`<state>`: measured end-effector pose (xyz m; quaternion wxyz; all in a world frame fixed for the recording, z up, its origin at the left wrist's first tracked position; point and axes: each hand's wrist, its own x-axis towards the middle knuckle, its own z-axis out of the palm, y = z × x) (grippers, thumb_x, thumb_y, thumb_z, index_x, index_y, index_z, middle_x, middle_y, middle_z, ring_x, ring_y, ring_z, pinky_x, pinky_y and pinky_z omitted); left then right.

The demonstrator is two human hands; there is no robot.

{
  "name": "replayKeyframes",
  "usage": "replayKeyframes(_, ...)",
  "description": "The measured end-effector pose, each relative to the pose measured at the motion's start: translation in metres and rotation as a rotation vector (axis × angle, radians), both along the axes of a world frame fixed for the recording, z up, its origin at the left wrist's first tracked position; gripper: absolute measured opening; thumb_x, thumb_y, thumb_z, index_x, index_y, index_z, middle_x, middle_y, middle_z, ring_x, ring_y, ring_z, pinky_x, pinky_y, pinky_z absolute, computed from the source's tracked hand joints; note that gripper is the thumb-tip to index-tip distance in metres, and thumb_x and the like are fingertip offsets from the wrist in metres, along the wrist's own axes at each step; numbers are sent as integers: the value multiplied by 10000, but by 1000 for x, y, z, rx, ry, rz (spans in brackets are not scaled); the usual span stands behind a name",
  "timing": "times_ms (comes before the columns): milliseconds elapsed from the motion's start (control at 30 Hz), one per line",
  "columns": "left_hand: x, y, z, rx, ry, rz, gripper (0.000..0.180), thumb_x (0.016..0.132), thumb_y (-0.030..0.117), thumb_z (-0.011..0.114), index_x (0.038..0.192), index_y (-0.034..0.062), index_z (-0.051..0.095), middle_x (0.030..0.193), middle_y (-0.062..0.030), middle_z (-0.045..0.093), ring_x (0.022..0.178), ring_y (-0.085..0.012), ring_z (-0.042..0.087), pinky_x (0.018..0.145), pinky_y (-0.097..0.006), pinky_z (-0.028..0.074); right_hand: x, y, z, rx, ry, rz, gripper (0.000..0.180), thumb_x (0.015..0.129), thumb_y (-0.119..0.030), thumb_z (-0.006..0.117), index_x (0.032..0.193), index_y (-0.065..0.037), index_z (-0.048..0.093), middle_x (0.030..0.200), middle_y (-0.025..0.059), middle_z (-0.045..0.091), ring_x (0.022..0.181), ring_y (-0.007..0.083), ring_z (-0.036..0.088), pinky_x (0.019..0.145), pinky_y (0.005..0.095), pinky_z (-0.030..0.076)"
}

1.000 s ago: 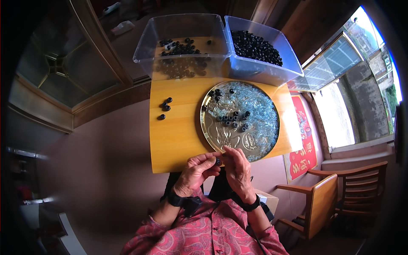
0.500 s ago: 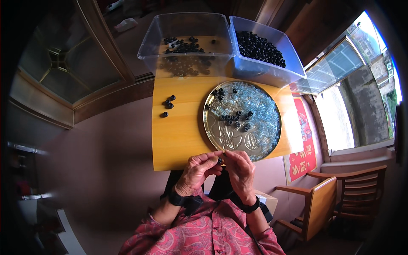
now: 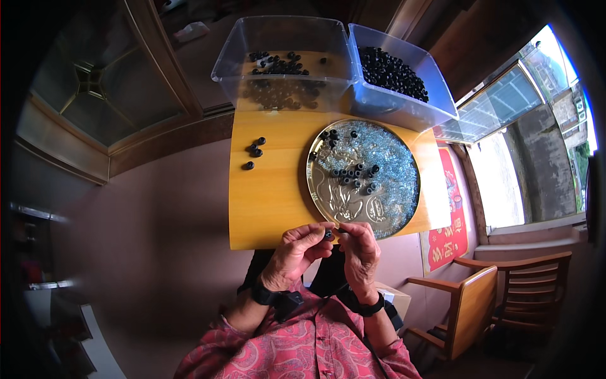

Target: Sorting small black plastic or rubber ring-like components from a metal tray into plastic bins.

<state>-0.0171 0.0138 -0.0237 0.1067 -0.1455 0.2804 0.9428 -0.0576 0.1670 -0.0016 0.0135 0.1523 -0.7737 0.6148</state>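
Note:
My left hand [image 3: 291,256] is closed at the table's near edge, a small black round piece [image 3: 328,234] held at its fingertips. Close beside it, my right hand [image 3: 361,258] pinches thumb and forefinger together on something tiny and dark, too small to name. Just beyond both hands lies a round metal tray [image 3: 338,213] with a raised pattern. Many tiny glittering bluish-clear bits [image 3: 398,183] cover its right and far parts. Several black ring-shaped pieces [image 3: 358,184] rest in the tray's middle, with others near its far left rim.
Several black pieces [image 3: 255,150] sit on the wooden table [image 3: 265,208] at the left. At the back stand two clear plastic bins: the left bin [image 3: 284,85] holds scattered black pieces, the right bin [image 3: 404,110] a deep heap. Wooden chairs [image 3: 470,309] stand at the right.
My right fingertips have drawn slightly away from my left ones, to the right. The black piece at my left fingertips shows more now. The whole view has shifted a little.

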Motion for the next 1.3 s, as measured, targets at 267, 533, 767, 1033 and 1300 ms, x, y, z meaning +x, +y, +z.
replayKeyframes(267,2,2,1,7,-41,60,242,987,188,627,1176,47,684,950,-38,714,815,-120,701,742,-271,601,6,-4,3,163,128,9,247,867,99,610,1080,-22,643,914,112,589,746,222,604,634,311,491)
replayKeyframes(533,3,2,-4,-1,-10,64,235,997,177,605,1177,43,677,979,-63,716,831,-142,697,772,-307,596,6,-8,8,216,220,12,241,866,75,626,1082,-30,650,905,132,600,767,274,618,654,342,500)
replayKeyframes(767,3,3,-1,-24,-27,65,229,994,178,613,1172,52,679,958,-59,719,832,-147,699,769,-307,587,5,-9,8,226,246,15,246,862,74,626,1085,-28,649,900,134,601,772,279,621,656,350,506)
replayKeyframes(1033,4,6,1,-65,-37,82,255,983,198,638,1180,39,666,942,-47,717,814,-130,701,774,-286,581,5,-11,4,254,301,3,253,851,74,635,1085,-22,642,900,137,601,775,293,620,657,357,513)
replayKeyframes(1300,3,7,1,-50,-28,82,270,972,196,652,1189,36,667,951,-46,717,819,-136,701,785,-298,587,6,-10,6,256,320,-8,259,850,70,633,1092,-23,637,906,142,602,786,296,629,651,360,516)
